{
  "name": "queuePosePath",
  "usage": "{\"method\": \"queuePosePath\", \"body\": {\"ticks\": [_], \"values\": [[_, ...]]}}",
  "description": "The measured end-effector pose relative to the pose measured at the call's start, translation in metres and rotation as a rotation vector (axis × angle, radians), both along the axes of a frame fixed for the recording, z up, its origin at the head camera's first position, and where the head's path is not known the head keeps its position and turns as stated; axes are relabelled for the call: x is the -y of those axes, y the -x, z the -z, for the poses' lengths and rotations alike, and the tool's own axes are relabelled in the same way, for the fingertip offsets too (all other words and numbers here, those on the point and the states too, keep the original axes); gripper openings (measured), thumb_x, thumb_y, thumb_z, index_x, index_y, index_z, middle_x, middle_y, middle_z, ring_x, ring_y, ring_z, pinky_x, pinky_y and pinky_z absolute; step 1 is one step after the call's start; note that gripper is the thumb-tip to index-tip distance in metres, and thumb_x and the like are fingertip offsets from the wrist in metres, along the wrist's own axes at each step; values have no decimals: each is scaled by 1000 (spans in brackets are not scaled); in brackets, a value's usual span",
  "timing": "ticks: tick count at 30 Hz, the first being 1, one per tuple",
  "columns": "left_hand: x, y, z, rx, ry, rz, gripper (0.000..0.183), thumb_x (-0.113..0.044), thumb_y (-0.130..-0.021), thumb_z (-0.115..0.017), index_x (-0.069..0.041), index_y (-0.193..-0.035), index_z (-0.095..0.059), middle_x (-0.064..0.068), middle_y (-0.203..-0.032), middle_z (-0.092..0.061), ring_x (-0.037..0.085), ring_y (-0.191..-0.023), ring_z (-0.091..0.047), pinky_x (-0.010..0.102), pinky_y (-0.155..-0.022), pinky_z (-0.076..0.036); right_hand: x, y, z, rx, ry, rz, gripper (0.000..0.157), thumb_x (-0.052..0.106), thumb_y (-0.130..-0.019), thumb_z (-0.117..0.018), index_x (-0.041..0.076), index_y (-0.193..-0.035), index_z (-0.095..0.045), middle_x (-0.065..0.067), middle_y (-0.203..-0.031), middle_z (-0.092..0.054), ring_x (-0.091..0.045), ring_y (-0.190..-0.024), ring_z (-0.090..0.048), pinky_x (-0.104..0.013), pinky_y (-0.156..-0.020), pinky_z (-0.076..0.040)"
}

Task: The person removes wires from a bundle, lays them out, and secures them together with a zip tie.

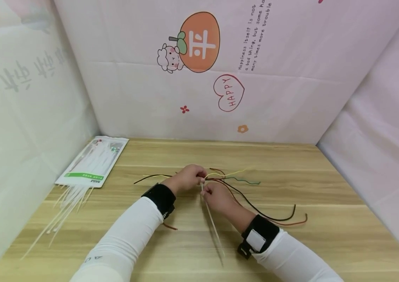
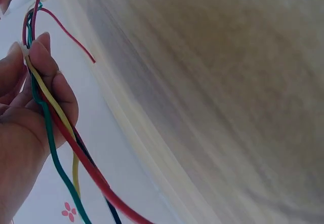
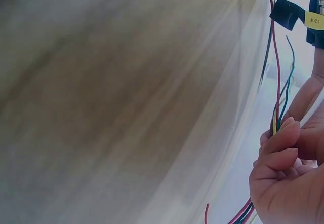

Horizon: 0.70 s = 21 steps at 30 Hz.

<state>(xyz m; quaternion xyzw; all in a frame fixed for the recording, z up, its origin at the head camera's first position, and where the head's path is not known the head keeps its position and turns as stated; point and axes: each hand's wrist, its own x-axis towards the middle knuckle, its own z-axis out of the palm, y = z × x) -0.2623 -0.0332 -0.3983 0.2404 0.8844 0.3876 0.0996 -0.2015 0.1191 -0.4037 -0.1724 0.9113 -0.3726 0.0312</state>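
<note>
A bundle of thin wires (image 1: 217, 179) in red, black, yellow and green runs crosswise between the hands. My left hand (image 1: 186, 177) pinches the bundle near its middle; in the left wrist view, a small white piece of a cable tie (image 2: 25, 50) shows at the fingertips beside the green wire (image 2: 52, 143) and red wire (image 2: 91, 171). Just below, my right hand (image 1: 220, 199) pinches the white cable tie (image 1: 211, 219), whose long tail slants down toward the front. Fingers partly hide the tie's loop. In the right wrist view, curled fingers (image 3: 276, 160) cover part of the bundle.
At the back left lies a plastic bag (image 1: 93, 162), with several loose white cable ties (image 1: 67, 203) spilling from its front end. The wooden table (image 1: 280, 164) meets a printed cloth wall (image 1: 132, 98) behind, with cloth walls on both sides.
</note>
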Motion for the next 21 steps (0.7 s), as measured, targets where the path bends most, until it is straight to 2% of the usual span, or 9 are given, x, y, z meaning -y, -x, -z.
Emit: {"method": "queuePosePath", "body": {"ticks": [7, 12, 18, 21], "values": [[-3, 0, -4, -51, 41, 4, 10, 1, -93, -59, 1, -101, -66, 7, -92, -64, 14, -84, -55, 26, -78, -48, 3, 1, 1, -14, 4, 8, 21, 5, -93, -60, 5, -72, -59, 3, -59, -53, -9, -51, -44, -23, -49, -36], [-3, 1, -7, -72, 113, 43, 10, 1, -93, -59, 1, -100, -66, 7, -93, -64, 15, -83, -53, 27, -76, -47, 5, 4, 3, -23, -39, -2, 24, 6, -92, -60, 7, -69, -58, 4, -57, -51, -8, -50, -43, -23, -49, -35], [-2, 4, -6, -126, 195, 75, 6, 0, -94, -57, 0, -94, -63, 5, -84, -58, 16, -79, -50, 29, -75, -45, 6, 8, 4, 39, -65, -22, 34, 9, -96, -56, 8, -62, -53, 3, -51, -48, -10, -46, -42, -23, -47, -32], [-2, 5, -3, -146, 238, 65, 7, 0, -95, -56, 0, -94, -63, 6, -86, -60, 18, -82, -53, 32, -79, -46, 6, 9, 4, 49, -96, -51, 31, 11, -96, -56, 7, -66, -58, 2, -54, -54, -10, -48, -47, -24, -48, -35]]}}
